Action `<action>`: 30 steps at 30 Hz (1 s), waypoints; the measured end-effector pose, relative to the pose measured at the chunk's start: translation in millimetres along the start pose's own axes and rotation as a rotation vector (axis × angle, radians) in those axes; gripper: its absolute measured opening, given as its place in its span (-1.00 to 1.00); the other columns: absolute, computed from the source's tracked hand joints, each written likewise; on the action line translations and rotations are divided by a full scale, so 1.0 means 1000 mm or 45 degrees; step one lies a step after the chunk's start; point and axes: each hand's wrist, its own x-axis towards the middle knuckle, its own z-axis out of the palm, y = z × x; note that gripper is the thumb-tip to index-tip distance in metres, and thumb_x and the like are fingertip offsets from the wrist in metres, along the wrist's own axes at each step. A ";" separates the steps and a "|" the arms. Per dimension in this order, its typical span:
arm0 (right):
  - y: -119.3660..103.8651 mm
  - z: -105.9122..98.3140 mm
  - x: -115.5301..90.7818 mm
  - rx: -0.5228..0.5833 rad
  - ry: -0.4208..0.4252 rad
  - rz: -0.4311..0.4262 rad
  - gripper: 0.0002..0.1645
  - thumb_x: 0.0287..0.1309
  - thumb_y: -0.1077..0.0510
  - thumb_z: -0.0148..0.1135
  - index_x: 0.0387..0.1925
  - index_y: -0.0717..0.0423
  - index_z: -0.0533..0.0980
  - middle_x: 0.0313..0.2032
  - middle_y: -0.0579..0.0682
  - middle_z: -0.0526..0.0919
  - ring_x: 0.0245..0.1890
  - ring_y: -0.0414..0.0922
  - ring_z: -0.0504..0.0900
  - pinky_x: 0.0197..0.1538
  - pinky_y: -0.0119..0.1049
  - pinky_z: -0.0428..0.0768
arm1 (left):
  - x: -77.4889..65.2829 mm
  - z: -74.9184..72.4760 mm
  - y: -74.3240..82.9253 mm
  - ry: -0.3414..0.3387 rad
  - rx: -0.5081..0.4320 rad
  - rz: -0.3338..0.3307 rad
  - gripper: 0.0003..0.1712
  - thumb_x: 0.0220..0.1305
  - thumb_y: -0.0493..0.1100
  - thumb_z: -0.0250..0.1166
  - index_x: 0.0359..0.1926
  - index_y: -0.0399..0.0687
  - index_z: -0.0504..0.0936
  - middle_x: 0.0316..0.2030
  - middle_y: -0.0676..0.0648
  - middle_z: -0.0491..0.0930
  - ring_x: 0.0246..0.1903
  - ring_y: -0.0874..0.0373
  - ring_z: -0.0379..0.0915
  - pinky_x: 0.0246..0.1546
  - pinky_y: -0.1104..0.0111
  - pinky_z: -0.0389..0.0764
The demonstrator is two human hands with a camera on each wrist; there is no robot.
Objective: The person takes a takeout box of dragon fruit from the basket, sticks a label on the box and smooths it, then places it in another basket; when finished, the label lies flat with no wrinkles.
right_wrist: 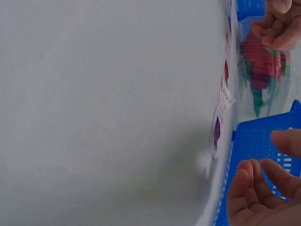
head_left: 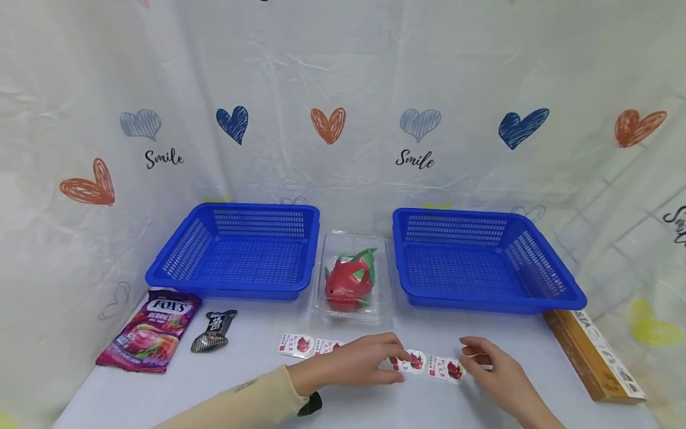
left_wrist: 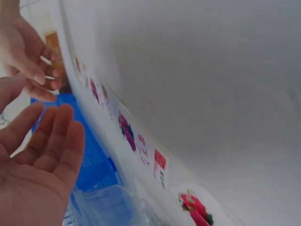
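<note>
The row of dragon-fruit stickers (head_left: 419, 362) lies at lower middle of the frame, its long axis going left to right, right end slightly lower; the printed fruits sit toward the right, the small writing is unreadable. Left hand (head_left: 364, 360) is over its middle, right hand (head_left: 495, 369) just beside its right end; both are loosely open, gripping nothing. Lower left, the candy bag (head_left: 152, 333) reads "FOX'S BERRIES".

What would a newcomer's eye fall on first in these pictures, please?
Probably the two blue baskets at the back, with a red dragon fruit in a clear box between them. Nearer the front, the left hand is over a row of fruit stickers, and the right hand beside their right end.
</note>
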 end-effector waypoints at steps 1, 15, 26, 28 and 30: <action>0.003 -0.001 0.000 -0.013 0.000 0.004 -0.49 0.29 0.04 0.26 0.19 0.20 0.46 -0.05 0.07 0.65 -0.10 0.00 0.65 -0.22 -0.29 0.58 | 0.005 0.002 0.000 -0.009 -0.004 -0.023 -0.61 0.37 0.02 0.25 0.15 0.02 0.61 -0.05 0.13 0.53 -0.14 0.48 0.44 -0.06 0.69 0.38; 0.019 0.006 0.005 -0.088 -0.045 0.024 -0.42 0.12 0.05 0.40 0.10 0.29 0.51 -0.04 0.12 0.62 -0.16 -0.06 0.61 -0.11 -0.09 0.63 | 0.051 0.022 -0.008 0.037 -0.017 -0.155 -0.70 0.30 -0.10 0.33 0.01 -0.09 0.69 -0.32 0.12 0.51 -0.38 0.45 0.29 -0.33 0.69 0.34; 0.019 0.012 0.009 -0.158 -0.061 -0.007 -0.50 0.06 0.08 0.44 0.02 0.23 0.59 -0.18 -0.03 0.63 -0.26 -0.17 0.54 -0.24 -0.29 0.56 | 0.065 0.030 -0.005 0.067 -0.044 -0.182 -0.73 0.21 -0.15 0.40 -0.07 -0.10 0.73 -0.43 0.18 0.47 -0.40 0.48 0.26 -0.34 0.71 0.31; 0.019 0.012 0.010 -0.174 -0.064 -0.025 -0.53 0.04 0.08 0.46 -0.02 0.21 0.61 -0.21 -0.04 0.61 -0.27 -0.18 0.53 -0.26 -0.32 0.54 | 0.068 0.032 -0.003 0.056 -0.015 -0.174 -0.73 0.19 -0.15 0.42 -0.08 -0.10 0.73 -0.44 0.18 0.46 -0.41 0.48 0.24 -0.36 0.71 0.29; 0.018 0.013 0.011 -0.190 -0.075 -0.031 -0.55 0.01 0.07 0.48 -0.05 0.18 0.62 -0.22 -0.06 0.60 -0.28 -0.19 0.52 -0.26 -0.33 0.54 | 0.070 0.033 -0.002 0.051 0.012 -0.178 -0.72 0.16 -0.16 0.43 -0.09 -0.09 0.74 -0.46 0.18 0.47 -0.41 0.47 0.24 -0.36 0.71 0.27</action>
